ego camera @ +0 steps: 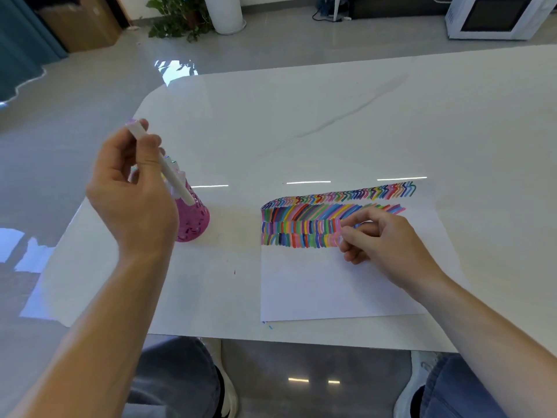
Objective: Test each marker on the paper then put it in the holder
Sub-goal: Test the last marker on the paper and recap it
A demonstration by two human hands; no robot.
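My left hand (132,188) is raised over the table's left side, shut on a white marker (159,162) that slants down toward the pink holder (194,220). The marker's lower end hovers at the holder's mouth, where other marker tops show. The white paper (331,285) lies to the right, with rows of many coloured strokes across its top. My right hand (382,239) rests on the paper at the right end of the lower rows, fingers curled. Something small and blurred sits at its fingertips; I cannot tell what it is.
The white table (301,122) stretches far back and right, its near edge above my knees. On the floor behind stand a potted plant (177,16), a cardboard box (81,22) and a white microwave (494,16).
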